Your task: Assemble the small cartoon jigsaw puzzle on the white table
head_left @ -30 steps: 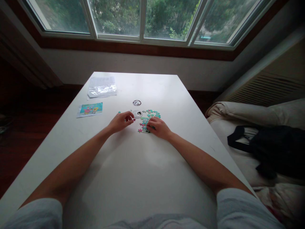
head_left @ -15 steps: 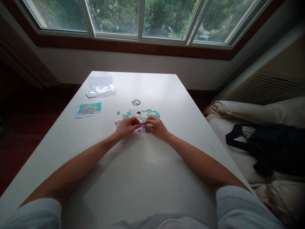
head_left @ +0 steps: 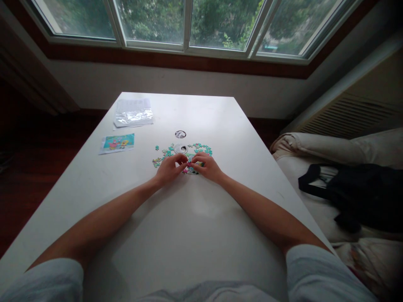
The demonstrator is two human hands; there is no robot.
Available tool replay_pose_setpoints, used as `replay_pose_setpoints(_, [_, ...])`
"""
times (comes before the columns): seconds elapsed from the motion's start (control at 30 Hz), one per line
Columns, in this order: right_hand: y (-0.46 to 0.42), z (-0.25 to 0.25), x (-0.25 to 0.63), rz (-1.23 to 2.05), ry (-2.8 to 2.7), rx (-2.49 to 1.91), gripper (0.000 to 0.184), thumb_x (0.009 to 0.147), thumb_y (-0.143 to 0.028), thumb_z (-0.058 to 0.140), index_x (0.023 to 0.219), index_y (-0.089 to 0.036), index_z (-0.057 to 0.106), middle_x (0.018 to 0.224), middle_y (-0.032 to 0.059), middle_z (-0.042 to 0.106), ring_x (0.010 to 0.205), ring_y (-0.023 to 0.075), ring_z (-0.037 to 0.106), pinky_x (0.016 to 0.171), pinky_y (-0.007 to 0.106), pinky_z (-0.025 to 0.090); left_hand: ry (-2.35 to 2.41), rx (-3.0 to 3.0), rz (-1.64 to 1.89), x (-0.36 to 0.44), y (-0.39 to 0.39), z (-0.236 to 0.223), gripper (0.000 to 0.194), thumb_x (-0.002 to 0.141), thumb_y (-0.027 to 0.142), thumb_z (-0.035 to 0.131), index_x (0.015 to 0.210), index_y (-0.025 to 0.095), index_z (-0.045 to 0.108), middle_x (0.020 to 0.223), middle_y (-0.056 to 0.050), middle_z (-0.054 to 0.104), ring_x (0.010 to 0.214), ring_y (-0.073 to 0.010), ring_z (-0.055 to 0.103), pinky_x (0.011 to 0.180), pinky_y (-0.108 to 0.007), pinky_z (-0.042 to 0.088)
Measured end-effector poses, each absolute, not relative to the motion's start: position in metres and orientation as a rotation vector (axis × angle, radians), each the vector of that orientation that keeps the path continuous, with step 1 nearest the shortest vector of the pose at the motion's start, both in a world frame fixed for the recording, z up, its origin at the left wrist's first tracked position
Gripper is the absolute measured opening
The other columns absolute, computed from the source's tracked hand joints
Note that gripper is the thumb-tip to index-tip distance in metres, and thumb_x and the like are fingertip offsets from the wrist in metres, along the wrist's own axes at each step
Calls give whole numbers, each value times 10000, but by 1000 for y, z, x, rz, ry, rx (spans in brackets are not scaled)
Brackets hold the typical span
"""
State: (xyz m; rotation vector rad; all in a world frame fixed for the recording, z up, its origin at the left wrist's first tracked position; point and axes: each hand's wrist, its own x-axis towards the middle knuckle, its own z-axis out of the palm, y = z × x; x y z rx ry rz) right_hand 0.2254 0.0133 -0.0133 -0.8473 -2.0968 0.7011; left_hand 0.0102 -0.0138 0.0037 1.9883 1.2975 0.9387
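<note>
While the left hand point(head_left: 171, 168) and right hand point(head_left: 208, 167) pinch a pink puzzle piece point(head_left: 189, 164) between fingertips, it sits just nearer the person than the round disc point(head_left: 180, 149); likely light, stiff card with fragile knobs, it suits an edge hold.

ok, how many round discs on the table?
2. One dark-rimmed disc farther off; one pale disc nearer the left hand, beside puzzle pieces. Any under that hand or the right hand would be hidden.
</note>
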Motion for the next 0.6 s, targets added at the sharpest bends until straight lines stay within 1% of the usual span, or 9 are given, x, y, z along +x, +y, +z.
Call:
replay_pose_setpoints(0.1, [13, -14, 225, 691, -2122, -854, 220, 951, -400, 666, 821, -235, 731, 890, 51, 697, 900, 219, 606, 865, 395, 448, 1290, 1968, 984, 11, -11, 2, 118, 883, 296, 642, 951, 217, 697, 854, 9, 730, 785, -143, 656, 692, -251, 462])
replay_pose_setpoints(0.27, [14, -15, 226, 651, -2150, -886, 239, 960, -422, 653, 835, -237, 739, 888, 52, 694, 899, 219, 600, 877, 399, 436, 1247, 1967, 960, 12, -8, 1, 106, 863, 276, 634, 909, 206, 699, 813, 15, 713, 742, -130, 619, 687, -245, 454])
replay_pose_setpoints(0.47, [16, -16, 230, 492, -2142, -1032, 193, 963, -340, 643, 831, -227, 726, 848, 44, 675, 879, 216, 568, 868, 386, 423, 1353, 1923, 932, 8, -5, -7, 94, 821, 269, 631, 861, 209, 692, 808, 13, 712, 739, -144, 615, 688, -256, 452])
replay_pose_setpoints(0.6, [16, -20, 233, 414, -2212, -1035, 150, 959, -306, 641, 859, -231, 724, 901, 56, 679, 925, 232, 559, 897, 401, 425, 1488, 1991, 883, 8, -6, -8, 96, 802, 263, 635, 836, 231, 719, 819, 15, 732, 743, -159, 622, 747, -293, 453])
